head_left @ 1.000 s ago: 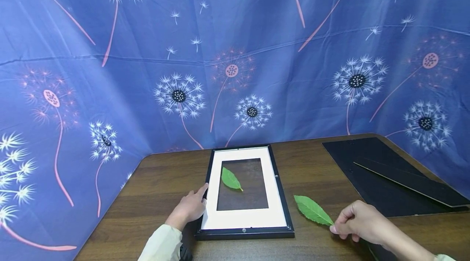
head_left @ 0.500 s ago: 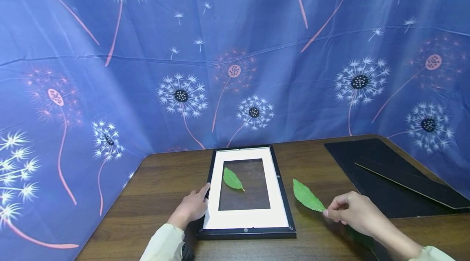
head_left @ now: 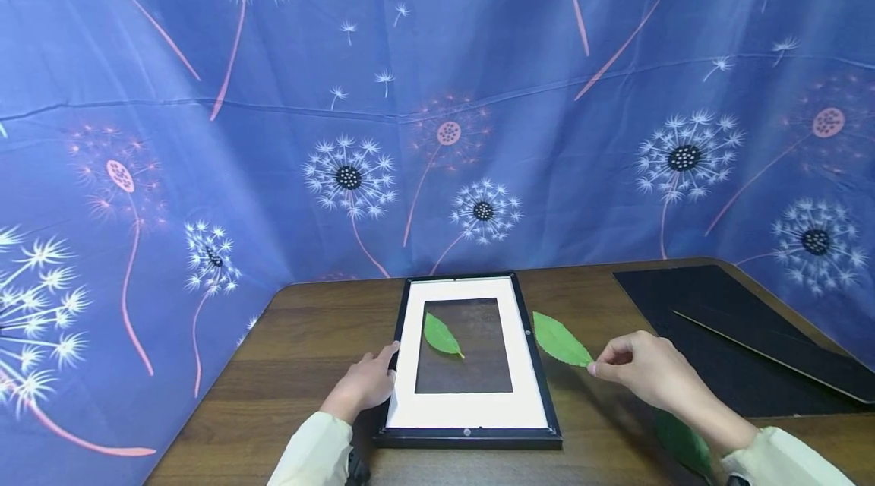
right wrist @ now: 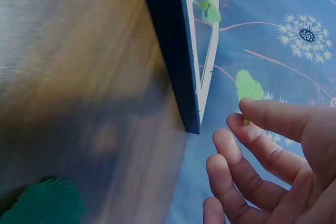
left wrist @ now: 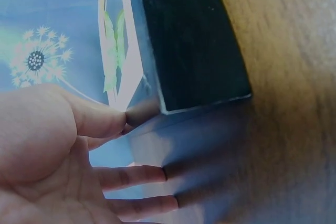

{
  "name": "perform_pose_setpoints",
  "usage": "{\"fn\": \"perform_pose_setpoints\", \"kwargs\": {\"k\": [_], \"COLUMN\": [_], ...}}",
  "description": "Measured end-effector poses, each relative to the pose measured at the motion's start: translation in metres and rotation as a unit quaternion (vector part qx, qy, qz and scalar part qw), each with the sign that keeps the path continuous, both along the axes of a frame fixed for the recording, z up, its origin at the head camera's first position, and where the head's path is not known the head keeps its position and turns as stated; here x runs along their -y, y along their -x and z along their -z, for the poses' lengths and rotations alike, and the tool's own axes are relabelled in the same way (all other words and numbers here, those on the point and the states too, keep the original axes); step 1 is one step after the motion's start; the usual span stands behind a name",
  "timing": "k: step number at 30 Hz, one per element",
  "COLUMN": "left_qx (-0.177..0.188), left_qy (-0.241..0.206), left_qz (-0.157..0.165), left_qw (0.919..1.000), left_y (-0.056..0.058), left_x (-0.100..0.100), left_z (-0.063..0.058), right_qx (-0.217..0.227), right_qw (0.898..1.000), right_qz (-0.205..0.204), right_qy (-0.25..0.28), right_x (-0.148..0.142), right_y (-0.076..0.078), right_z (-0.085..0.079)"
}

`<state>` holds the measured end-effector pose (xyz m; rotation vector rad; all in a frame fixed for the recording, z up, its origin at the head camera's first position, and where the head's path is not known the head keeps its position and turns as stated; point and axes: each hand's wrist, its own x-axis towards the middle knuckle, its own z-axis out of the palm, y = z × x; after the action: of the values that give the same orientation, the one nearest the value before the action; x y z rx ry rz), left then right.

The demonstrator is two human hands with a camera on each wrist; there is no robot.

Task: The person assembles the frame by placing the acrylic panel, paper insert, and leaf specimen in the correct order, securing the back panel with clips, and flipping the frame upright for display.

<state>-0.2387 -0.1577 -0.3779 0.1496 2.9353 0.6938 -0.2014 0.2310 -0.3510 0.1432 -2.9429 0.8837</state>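
A black picture frame (head_left: 468, 437) with a white mat (head_left: 472, 410) lies on the wooden table. One green leaf (head_left: 440, 334) lies inside the mat's window, toward its left side. My left hand (head_left: 362, 383) touches the frame's left edge; in the left wrist view its fingers (left wrist: 136, 177) look mostly straight. With thumb and index finger, my right hand (head_left: 642, 364) pinches a second green leaf (head_left: 560, 338) by its stem. That leaf is held above the table, its tip beside the frame's right edge. Under the right forearm lies a darker green leaf (head_left: 683, 440), partly hidden.
A large black board (head_left: 663, 288) lies at the table's right side, with a narrower black piece (head_left: 786, 349) across it. Behind the table (head_left: 294, 342) hangs a blue dandelion-print cloth (head_left: 547, 190).
My right hand has risen and moved left toward the frame with the pinched leaf, uncovering more of the darker leaf. The left hand stays at the frame's edge. The head view has shifted slightly.
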Motion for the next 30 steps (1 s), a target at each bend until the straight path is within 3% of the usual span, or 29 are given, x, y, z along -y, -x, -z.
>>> {"fn": "perform_pose_setpoints", "kwargs": {"k": [8,30], "left_qx": [0.01,0.017], "left_qy": [0.005,-0.004], "left_qz": [-0.007,-0.014], "left_qw": [0.9999,0.9998], "left_y": [0.002,0.007], "left_x": [0.001,0.002], "left_z": [0.001,-0.004], "right_qx": [-0.009,-0.012], "right_qw": [1.0,1.0], "right_qz": [0.005,0.001], "right_qy": [0.004,0.009], "right_x": [0.018,0.085], "right_y": [0.017,0.067], "right_z": [-0.008,-0.004]}}
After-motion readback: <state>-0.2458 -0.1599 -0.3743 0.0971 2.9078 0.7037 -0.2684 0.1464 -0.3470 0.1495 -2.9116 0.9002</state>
